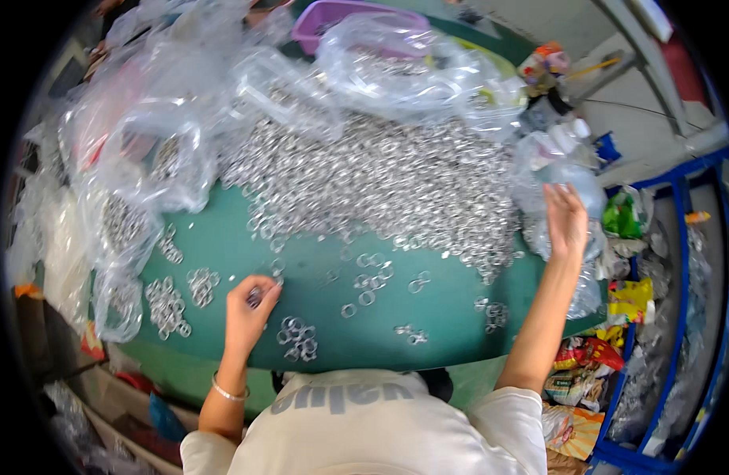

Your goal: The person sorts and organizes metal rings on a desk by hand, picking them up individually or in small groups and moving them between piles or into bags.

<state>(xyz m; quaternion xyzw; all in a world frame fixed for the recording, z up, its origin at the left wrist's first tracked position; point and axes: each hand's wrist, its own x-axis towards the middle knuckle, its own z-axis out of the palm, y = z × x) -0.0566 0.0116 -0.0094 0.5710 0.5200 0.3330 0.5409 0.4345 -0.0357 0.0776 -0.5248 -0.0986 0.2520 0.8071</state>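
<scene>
Left hand (pixel 252 307) first: it sits left of centre in the frame, fingers curled in, closed around a few small metal rings (pixel 255 298) that I can just make out in the fist. One loose ring (pixel 278 278) lies right by its fingertips. Over at the right of the frame, the right hand (pixel 566 218) reaches in beside a clear plastic bag (pixel 590 194); fingers close together and slightly bent, and from out here I cannot tell whether they grip the plastic.

Up the middle runs the big pile of rings (pixel 388 174), spread wide, its ragged lower edge spilling down toward the centre. Green tabletop (pixel 451 309) shows below it, a band running from the left fist across to the right forearm, and that's the widest room I see. Small groups break it up: one cluster (pixel 297 340) just below and right of the left hand, another (pixel 167 307) out to the left, a third (pixel 495 315) near the right forearm.

Edges now: the front rim bows along just above the white shirt (pixel 364 427), both forearms crossing it. Clear bags (pixel 155 119) crowd the upper left, a purple tub (pixel 307 32) stands at the top, and a blue rack (pixel 701 164) hems the right side.
</scene>
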